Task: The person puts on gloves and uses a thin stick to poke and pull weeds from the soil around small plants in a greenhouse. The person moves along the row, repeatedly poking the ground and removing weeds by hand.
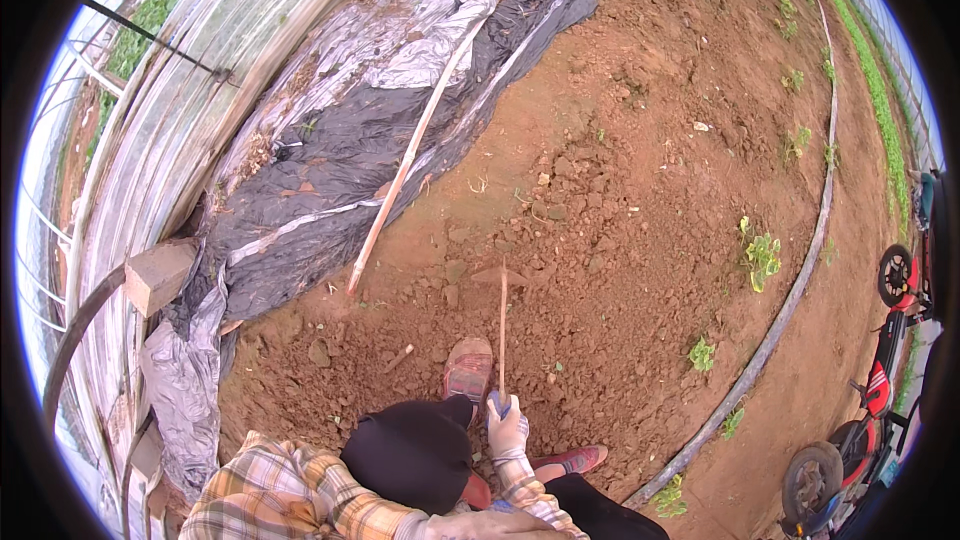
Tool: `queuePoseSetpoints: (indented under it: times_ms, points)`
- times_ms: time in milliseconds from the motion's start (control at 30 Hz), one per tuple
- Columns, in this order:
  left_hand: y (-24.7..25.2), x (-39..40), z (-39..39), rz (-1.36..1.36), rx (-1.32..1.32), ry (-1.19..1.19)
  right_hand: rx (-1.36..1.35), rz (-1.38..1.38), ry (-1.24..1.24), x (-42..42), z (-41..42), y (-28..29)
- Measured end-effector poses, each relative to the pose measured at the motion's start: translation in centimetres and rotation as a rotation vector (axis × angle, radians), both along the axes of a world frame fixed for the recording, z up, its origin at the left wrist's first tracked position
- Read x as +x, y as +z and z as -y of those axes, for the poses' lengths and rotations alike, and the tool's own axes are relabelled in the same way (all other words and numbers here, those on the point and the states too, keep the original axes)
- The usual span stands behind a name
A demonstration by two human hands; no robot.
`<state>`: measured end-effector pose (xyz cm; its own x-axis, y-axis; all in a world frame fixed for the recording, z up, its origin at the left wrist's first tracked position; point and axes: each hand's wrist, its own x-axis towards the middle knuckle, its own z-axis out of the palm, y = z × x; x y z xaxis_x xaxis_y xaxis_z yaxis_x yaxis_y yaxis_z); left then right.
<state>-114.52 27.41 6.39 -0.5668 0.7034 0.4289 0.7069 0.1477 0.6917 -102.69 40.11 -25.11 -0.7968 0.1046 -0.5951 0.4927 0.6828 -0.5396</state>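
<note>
A hoe (503,330) with a long thin wooden handle points away from me, its wide, soil-coloured head on the loose brown soil. My right hand (508,426), in a light glove with blue parts, is closed around the handle beside my shoe. Below it, at the picture's bottom edge, my left hand (491,525) reaches across in front of my body from a plaid sleeve. It is partly cut off, and its fingers and whatever it touches are hidden.
A bamboo pole (420,131) lies across black and silver plastic sheeting (322,165) at the left, near a concrete block (159,276) and the greenhouse film. Clods cover the soil ahead. Rightwards are small leafy plants (763,262), a long grey hose (791,300) and red-and-black vehicles (877,390).
</note>
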Motion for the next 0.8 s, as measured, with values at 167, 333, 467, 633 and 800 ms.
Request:
queuePoseSetpoints:
  times_ms: [167,333,467,633,800]
  points:
    - [-0.4,-0.3,1.1,0.018,-0.029,0.043,-0.398,-0.044,-0.531,-15.4,1.4,-2.3]
    - [-0.8,-0.9,1.1,0.014,-0.026,0.043,-0.463,-0.166,-0.542,-30.9,1.1,0.0]
    - [-1.1,-1.6,0.9,0.006,-0.001,0.025,-0.191,-0.309,-0.385,-37.5,1.4,-1.6]
    - [-0.8,-0.6,1.3,0.032,-0.009,0.045,-0.252,-0.029,-0.333,-30.9,6.2,-1.8]
    - [-0.2,1.6,1.7,0.052,0.015,0.052,-0.333,0.121,-0.232,-21.7,7.8,0.7]
